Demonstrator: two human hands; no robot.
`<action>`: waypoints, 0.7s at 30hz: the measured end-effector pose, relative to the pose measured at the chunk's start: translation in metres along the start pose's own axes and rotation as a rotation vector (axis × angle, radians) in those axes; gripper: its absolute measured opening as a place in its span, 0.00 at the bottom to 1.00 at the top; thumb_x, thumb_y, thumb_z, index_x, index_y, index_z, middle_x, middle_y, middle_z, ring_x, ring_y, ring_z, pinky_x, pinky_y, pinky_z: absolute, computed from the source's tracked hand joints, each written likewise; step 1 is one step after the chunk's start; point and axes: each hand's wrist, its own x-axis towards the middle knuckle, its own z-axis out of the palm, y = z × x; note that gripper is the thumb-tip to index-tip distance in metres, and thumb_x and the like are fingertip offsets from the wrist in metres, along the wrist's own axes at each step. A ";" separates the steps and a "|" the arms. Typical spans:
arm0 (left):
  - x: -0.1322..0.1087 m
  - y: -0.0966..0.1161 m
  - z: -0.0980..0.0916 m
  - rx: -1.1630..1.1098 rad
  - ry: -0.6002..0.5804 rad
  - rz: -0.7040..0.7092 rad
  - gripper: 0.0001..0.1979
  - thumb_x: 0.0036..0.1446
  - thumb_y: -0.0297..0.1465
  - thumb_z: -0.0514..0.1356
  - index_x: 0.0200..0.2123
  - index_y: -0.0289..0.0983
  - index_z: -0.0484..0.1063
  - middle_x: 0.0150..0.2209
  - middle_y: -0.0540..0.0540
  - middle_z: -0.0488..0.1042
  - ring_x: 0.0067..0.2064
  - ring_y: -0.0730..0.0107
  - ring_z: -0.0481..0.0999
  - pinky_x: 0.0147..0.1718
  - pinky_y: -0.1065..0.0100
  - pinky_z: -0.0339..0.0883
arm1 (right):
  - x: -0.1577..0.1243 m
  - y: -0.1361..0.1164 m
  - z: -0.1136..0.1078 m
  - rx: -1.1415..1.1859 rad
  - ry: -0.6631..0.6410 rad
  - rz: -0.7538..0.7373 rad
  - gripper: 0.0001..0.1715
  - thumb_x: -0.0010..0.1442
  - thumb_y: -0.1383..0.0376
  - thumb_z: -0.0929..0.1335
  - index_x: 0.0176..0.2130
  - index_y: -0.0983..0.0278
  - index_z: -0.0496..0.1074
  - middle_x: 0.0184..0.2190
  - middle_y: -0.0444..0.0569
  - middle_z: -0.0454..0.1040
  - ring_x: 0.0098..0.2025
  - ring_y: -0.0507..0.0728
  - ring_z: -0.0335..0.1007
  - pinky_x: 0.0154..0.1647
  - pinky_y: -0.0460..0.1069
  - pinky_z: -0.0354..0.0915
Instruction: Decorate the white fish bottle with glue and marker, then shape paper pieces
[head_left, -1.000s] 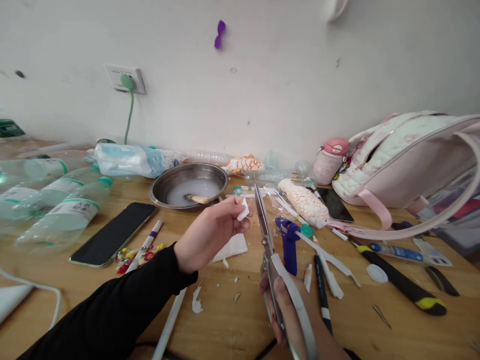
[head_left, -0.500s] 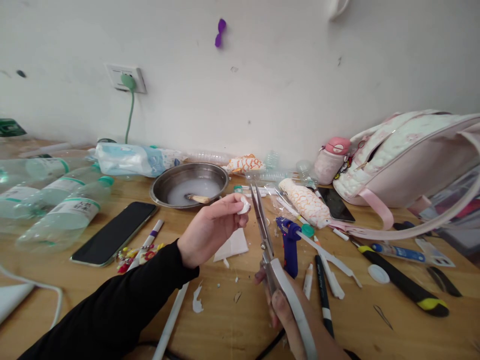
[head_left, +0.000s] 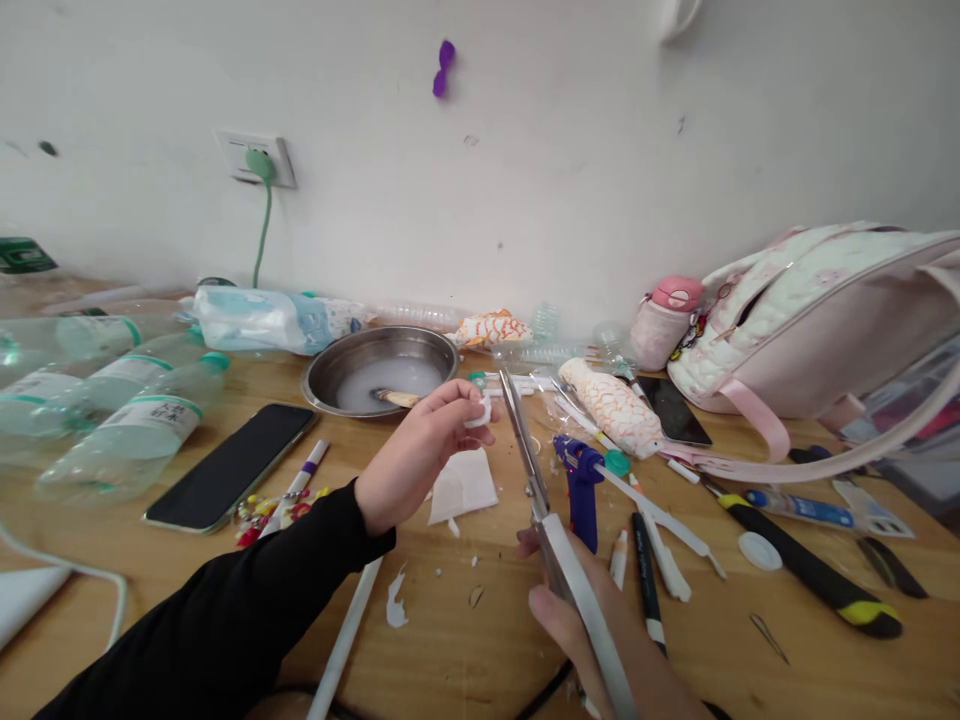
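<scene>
Between thumb and fingers, my left hand [head_left: 427, 445] pinches a small white scrap [head_left: 480, 412], whose material I cannot make out. My right hand [head_left: 570, 610] is wrapped round the handles of a pair of scissors [head_left: 534, 480]. Their blades point up and away, close together, just right of the scrap and apart from it. Below my left hand a white sheet [head_left: 465, 487] lies on the wooden table [head_left: 450, 660]. A blue glue gun [head_left: 579, 490] stands just beyond my right hand.
A metal bowl [head_left: 322, 395] of cloudy liquid holds a brush. Plastic bottles [head_left: 142, 440] and a phone [head_left: 232, 465] lie left. Right are an orange-patterned white fish [head_left: 611, 405], markers [head_left: 646, 580], a black-yellow tool [head_left: 810, 570] and a backpack [head_left: 795, 330].
The scissor blades have closed a little. My left hand has turned the scrap slightly and shifted it a touch left. The rest of the table looks the same.
</scene>
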 end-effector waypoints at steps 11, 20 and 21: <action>0.000 0.013 -0.001 0.244 0.050 0.127 0.03 0.51 0.26 0.59 0.27 0.37 0.66 0.24 0.56 0.65 0.26 0.78 0.62 0.28 0.75 0.57 | 0.005 -0.004 -0.001 -0.007 -0.054 0.043 0.11 0.49 0.56 0.62 0.29 0.61 0.63 0.24 0.42 0.61 0.22 0.51 0.54 0.22 0.47 0.56; 0.003 0.025 -0.012 0.361 -0.021 0.088 0.11 0.44 0.26 0.63 0.27 0.38 0.62 0.22 0.56 0.70 0.24 0.78 0.67 0.25 0.74 0.56 | 0.006 -0.002 -0.002 0.046 -0.099 0.104 0.14 0.48 0.55 0.66 0.31 0.64 0.68 0.32 0.49 0.66 0.24 0.51 0.57 0.23 0.47 0.57; 0.004 0.026 -0.014 0.368 -0.031 0.079 0.12 0.44 0.26 0.64 0.27 0.38 0.62 0.22 0.56 0.71 0.23 0.78 0.67 0.24 0.74 0.56 | 0.006 -0.003 -0.003 0.049 -0.115 0.103 0.13 0.49 0.56 0.67 0.32 0.64 0.69 0.33 0.49 0.67 0.25 0.52 0.59 0.24 0.47 0.58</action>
